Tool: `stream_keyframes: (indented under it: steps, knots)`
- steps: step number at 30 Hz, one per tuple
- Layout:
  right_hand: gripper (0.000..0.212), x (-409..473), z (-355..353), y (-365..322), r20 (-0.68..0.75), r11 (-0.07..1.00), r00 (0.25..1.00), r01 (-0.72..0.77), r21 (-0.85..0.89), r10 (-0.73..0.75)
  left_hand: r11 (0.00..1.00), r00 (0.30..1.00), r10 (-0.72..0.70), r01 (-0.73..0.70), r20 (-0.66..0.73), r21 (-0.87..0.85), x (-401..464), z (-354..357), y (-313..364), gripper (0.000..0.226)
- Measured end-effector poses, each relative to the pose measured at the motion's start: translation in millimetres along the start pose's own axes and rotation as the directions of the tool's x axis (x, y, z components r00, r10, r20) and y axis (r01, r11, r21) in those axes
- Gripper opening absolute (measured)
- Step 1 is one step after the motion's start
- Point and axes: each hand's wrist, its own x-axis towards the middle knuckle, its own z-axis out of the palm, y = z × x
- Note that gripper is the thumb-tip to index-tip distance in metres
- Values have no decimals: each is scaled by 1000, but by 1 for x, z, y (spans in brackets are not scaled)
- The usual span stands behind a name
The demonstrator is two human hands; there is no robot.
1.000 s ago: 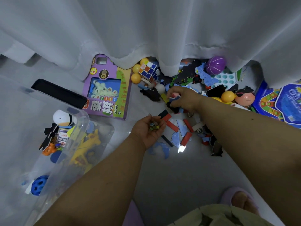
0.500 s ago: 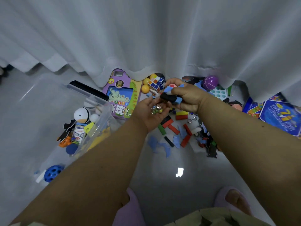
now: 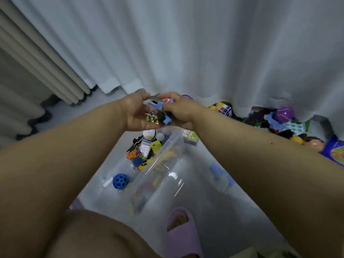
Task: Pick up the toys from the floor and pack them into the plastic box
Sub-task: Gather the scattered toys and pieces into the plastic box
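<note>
Both hands up over the far end of the clear plastic box (image 3: 167, 146); L hand (image 3: 135, 114) palm-up & cupped, fingers curled loosely round a few small green/gold pieces (image 3: 151, 119) lying in the palm; R hand (image 3: 178, 110) just beside it, touching, fingers curled round a bunch of blue & black flat pieces (image 3: 164, 116), w/ a red-and-white bit at its far fingertips — what that is, can't tell.

Box sits on the pale floor (image 3: 214, 211), centre-left, running near-to-far; inside at far end: a white-and-black penguin-like toy (image 3: 149, 135), a small carton (image 3: 145, 148), a yellow tag-like piece (image 3: 155, 146), an orange piece, a dark blue ball (image 3: 137, 161); nearer in the box a blue holed ball (image 3: 120, 181); yellow toy parts show blurred thru the right wall.

Toys left on floor, right side along the hem of the white curtain (image 3: 186, 43): a colour cube (image 3: 224, 108) w/ yellow balls next to it, a purple ball (image 3: 283, 113), dark flat cut-outs, a teal bubble tray (image 3: 295, 126), an orange ball & a peach round toy farther right, a blue game board (image 3: 335, 151) at the right edge; a purple game pack (image 3: 190, 137) mostly hidden under the R wrist; pale blue flat shapes (image 3: 220, 174) on floor right of the box.

Near edge: a foot in a lilac slipper (image 3: 183, 233); beige pleated curtain far left.
</note>
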Motion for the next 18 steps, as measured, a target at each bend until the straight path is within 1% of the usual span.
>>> stream_keyframes:
  steps: [2, 3, 5, 6, 7, 8, 10, 12, 13, 15, 18]
  knots:
    - [53, 2, 22, 6, 28, 988, 997, -61, -140, 65, 999, 997, -53, 53, -59, -10, -4, -25, -2, 63]
    - [58, 0, 27, 8, 25, 969, 997, -62, -239, 70, 997, 993, -72, 74, -97, 10, -3, -34, -3, 69]
    - [59, -3, 24, 15, -11, 886, 1000, -19, -463, 16, 992, 979, -54, 74, -198, 99, 0, -44, -3, 76]
    - [57, -6, 18, 19, -44, 844, 998, 11, -537, -41, 986, 969, -15, 55, -246, 156, 3, -45, -4, 75]
    - [52, -9, 10, 23, -89, 819, 988, 50, -572, -123, 977, 957, 43, 19, -287, 211, 7, -44, -4, 71]
    - [45, -14, -1, 29, -149, 812, 965, 93, -577, -217, 966, 943, 118, -36, -312, 255, 10, -38, -5, 62]
    - [30, -25, -29, 44, -323, 837, 880, 137, -530, -349, 941, 914, 265, -175, -307, 289, 13, -15, -7, 39]
    - [19, -40, -63, 62, -502, 879, 785, 111, -463, -363, 916, 900, 360, -290, -245, 278, 14, 18, -10, 26]
    - [15, -49, -79, 71, -566, 905, 752, 95, -415, -338, 906, 902, 383, -325, -200, 271, 15, 36, -13, 23]
    - [12, -65, -111, 93, -669, 953, 703, 38, -302, -240, 897, 924, 372, -335, -85, 287, 19, 70, -24, 17]
    - [8, -89, -153, 124, -786, 990, 613, -45, -132, -77, 925, 970, 239, -244, 53, 293, 27, 115, -52, 20]
